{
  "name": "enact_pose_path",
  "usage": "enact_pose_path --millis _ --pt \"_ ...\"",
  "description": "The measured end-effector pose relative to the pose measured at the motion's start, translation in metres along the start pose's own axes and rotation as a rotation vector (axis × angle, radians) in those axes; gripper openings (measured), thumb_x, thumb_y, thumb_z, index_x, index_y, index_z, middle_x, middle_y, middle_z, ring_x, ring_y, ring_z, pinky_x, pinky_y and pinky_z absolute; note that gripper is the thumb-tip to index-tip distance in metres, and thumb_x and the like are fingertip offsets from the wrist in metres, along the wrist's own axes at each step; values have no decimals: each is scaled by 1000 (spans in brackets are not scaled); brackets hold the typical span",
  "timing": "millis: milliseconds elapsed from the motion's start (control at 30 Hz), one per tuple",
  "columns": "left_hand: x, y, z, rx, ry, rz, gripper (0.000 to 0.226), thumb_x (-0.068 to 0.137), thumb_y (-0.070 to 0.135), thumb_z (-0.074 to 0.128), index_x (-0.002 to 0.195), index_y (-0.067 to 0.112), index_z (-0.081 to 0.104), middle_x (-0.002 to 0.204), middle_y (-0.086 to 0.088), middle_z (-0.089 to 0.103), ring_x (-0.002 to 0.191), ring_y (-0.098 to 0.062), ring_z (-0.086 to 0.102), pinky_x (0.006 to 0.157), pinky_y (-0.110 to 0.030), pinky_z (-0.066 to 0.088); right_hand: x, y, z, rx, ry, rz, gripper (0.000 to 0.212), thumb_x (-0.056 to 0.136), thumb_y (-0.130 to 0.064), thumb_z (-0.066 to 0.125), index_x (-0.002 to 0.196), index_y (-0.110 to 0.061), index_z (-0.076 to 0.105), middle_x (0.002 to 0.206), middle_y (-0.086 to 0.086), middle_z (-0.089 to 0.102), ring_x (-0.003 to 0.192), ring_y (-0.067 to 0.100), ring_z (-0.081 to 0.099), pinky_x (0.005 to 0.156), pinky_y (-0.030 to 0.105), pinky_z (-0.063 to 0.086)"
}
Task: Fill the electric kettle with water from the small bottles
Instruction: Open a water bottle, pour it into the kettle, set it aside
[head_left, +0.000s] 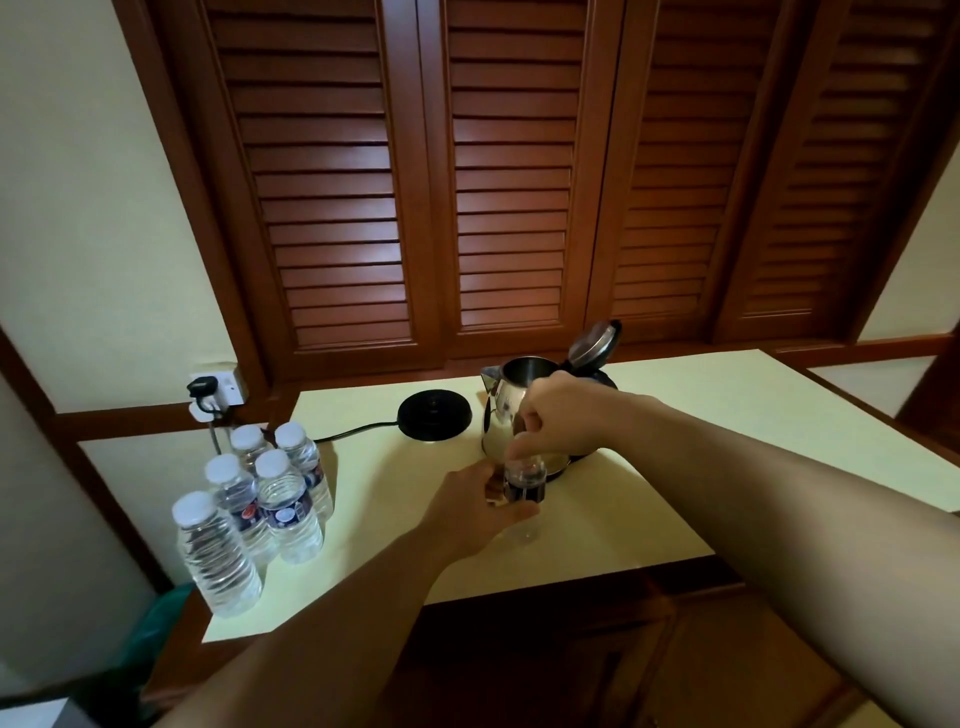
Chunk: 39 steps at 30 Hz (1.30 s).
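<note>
With the kettle (511, 410) open at frame centre, a bottle (524, 486) is gripped by the left hand (475, 506) while its cap is pinched by the right hand (558, 421); five bottles (260, 499) at lower left are still capped.

Bare forearms (no sleeves), unadorned hands
</note>
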<state>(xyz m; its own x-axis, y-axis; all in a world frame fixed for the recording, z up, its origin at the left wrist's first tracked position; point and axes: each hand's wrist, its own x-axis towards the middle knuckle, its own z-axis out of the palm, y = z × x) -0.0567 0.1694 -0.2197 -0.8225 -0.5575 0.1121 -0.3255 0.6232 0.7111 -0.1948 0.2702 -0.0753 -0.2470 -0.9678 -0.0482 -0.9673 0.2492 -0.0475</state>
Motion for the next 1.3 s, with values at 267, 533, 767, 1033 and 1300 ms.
enact_pose_path --millis 267,533,767,1033,1300 --pt "-1 0 -3 -22 -38 -2 56 84 55 80 128 28 61 120 10 71 105 -8 66 90 -26 54 -2 4 -10 194 -61 -115 22 87 -31 73 107 -22 75 96 -11 67 89 8 64 78 27 56" --pt "-8 0 0 -92 6 -43 50 80 50 84 122 32 65 113 16 73 102 2 67 84 -16 50 -25 44 -3 291 106 -61 11 87 -20 74 97 -18 77 87 -3 68 79 11 62 63 16 45" --pt "-8 -4 13 -217 49 -103 60 69 47 93 119 36 61 112 15 72 104 -3 69 88 -26 59 -47 87 77 435 60 124 25 84 -34 78 106 -23 75 98 -8 69 86 6 64 76 26 53" --pt "-12 -6 32 -242 162 -105 51 64 56 88 103 33 65 98 2 73 92 -22 69 84 -48 58 -34 88 135 422 41 166 46 84 -39 78 126 -22 68 117 -9 59 104 9 57 82 21 44" --pt "-7 -2 19 -248 257 -160 42 65 49 91 97 36 65 92 -3 71 85 -24 66 72 -40 52 -39 93 158 204 57 249 89 76 -90 40 150 -40 40 158 -4 40 142 25 35 114 47 35"
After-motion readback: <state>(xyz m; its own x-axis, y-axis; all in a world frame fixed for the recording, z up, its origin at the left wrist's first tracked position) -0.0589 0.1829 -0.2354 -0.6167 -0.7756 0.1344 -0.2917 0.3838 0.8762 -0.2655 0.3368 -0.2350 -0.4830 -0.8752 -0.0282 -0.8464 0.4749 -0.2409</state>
